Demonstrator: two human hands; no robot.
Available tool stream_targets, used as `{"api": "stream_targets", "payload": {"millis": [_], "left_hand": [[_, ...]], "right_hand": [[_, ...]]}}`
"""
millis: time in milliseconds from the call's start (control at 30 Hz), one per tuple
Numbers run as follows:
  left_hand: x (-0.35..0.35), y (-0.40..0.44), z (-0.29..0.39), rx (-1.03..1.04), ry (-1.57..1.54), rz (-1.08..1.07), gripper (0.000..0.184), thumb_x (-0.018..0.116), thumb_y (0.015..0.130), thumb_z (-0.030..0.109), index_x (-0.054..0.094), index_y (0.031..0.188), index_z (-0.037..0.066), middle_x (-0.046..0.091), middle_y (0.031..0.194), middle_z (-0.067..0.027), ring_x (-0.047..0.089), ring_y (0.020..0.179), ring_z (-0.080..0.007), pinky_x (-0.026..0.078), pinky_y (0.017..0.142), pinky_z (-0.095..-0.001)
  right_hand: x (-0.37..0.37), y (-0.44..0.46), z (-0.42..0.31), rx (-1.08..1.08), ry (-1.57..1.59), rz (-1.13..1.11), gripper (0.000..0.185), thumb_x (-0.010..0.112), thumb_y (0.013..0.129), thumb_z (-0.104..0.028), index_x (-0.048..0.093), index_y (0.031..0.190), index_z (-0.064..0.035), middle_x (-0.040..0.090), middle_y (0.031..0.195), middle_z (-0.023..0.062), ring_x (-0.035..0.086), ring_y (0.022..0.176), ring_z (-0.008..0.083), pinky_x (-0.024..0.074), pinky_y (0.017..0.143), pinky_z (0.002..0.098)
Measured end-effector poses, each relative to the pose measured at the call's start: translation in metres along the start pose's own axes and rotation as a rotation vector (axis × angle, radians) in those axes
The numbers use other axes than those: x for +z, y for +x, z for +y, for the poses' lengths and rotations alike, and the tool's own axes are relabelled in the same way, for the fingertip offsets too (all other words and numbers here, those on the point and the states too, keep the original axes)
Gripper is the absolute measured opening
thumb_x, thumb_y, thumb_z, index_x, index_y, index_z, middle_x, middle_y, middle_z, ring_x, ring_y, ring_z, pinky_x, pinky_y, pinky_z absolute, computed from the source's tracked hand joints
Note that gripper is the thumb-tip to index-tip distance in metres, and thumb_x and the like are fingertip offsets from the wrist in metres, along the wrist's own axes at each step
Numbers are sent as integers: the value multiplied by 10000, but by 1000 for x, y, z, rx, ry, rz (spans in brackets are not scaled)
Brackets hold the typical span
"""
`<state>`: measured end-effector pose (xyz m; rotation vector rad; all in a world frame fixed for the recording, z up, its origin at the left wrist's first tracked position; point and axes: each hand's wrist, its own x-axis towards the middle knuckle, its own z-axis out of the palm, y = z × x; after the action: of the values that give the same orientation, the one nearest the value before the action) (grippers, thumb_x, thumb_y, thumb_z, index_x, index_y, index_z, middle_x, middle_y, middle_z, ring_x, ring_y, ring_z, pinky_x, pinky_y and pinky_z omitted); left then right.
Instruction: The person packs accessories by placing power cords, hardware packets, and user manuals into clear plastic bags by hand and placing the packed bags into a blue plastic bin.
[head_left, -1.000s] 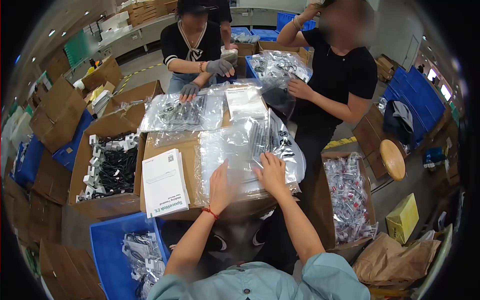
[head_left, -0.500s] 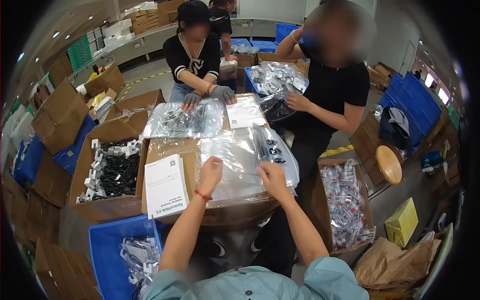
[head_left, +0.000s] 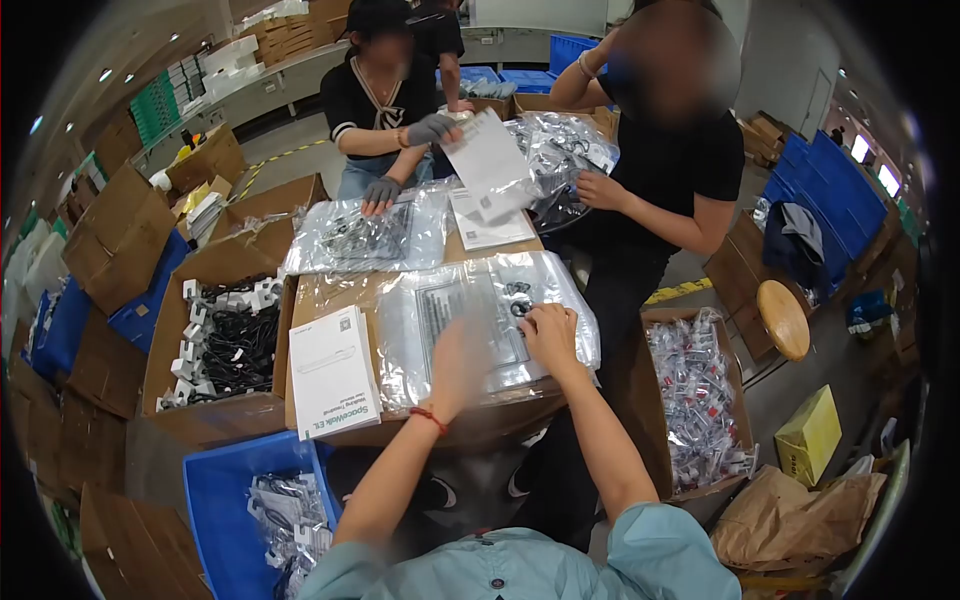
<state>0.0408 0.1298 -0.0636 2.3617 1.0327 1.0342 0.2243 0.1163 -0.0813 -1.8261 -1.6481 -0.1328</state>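
Observation:
A stack of clear plastic bags with dark printed panels lies on the cardboard box in front of me. My left hand is over the front of the stack, its fingers smeared by motion. My right hand rests on the right side of the top bag, fingers bent and slightly apart, near black printed marks. I see nothing lifted in either hand. Left of the bags lies a pile of white user manuals.
A carton of black cables stands left, above a blue bin of bagged parts. On the right is a carton of small bagged parts. Across the box, a gloved co-worker lifts a white booklet; another co-worker handles clear bags.
My left hand has moved right and down across the bags. The top bag now lies flatter, its printed panel showing. The gloved co-worker has raised a white booklet.

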Motion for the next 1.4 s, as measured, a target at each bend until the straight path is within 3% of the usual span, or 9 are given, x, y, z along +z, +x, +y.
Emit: {"api": "stream_targets", "payload": {"millis": [233,333,633,733,900,1000,1167,1267,1400], "left_hand": [[39,-10,12,88,296,-71,417,474,818,310,457,1185,112,380,1242,-219,332,1175,-363,237,968,-462],[39,-13,9,67,287,-86,430,463,825,331,446,1197,116,372,1253,-215,326,1182,-361,226,975,-458],[34,-12,12,57,228,-54,406,497,802,318,491,1128,76,391,1239,-202,331,1174,-357,230,970,-455],[30,-7,13,27,217,-113,397,501,798,316,501,1105,64,395,1235,-199,330,1174,-355,229,970,-453],[34,-12,10,26,232,-151,387,508,792,314,511,1084,60,409,1218,-195,344,1159,-352,232,967,-452],[37,-11,8,61,228,-60,380,511,788,316,518,1071,62,423,1198,-193,360,1139,-354,238,959,-456],[39,-13,8,108,228,39,343,537,777,274,528,1042,56,454,1148,-186,397,1092,-353,272,933,-455],[35,-11,9,93,105,102,318,558,768,212,524,1039,49,474,1120,-178,434,1052,-344,316,901,-438],[10,-11,32,54,-224,228,279,576,761,125,519,1019,35,522,1026,-156,510,946,-308,396,805,-383]], "right_hand": [[17,11,21,-54,-382,324,216,565,683,-102,566,881,-15,556,923,99,478,955,249,291,839,418],[14,9,19,-161,-189,188,173,587,669,-92,574,828,-25,565,947,79,485,971,237,294,851,406],[-12,7,-8,-335,58,271,219,612,631,-61,572,840,-8,561,963,85,482,983,246,305,873,396],[-12,-4,-5,-129,293,-172,322,612,645,-90,549,942,16,541,982,157,506,918,305,370,830,382],[-23,2,4,130,421,-176,307,639,659,-113,568,924,26,577,893,158,561,815,281,440,736,331],[-36,8,5,374,624,-19,218,634,692,-76,581,866,45,592,743,82,563,669,129,449,606,234],[-63,8,9,296,555,-15,185,632,711,-86,592,836,45,570,654,33,530,592,92,434,558,205],[-78,7,10,514,842,-458,181,623,727,-88,591,850,41,560,658,19,510,569,91,423,541,207],[-84,-1,-16,465,1022,-598,158,623,741,-113,602,801,31,563,636,7,503,549,86,410,511,210]]}}
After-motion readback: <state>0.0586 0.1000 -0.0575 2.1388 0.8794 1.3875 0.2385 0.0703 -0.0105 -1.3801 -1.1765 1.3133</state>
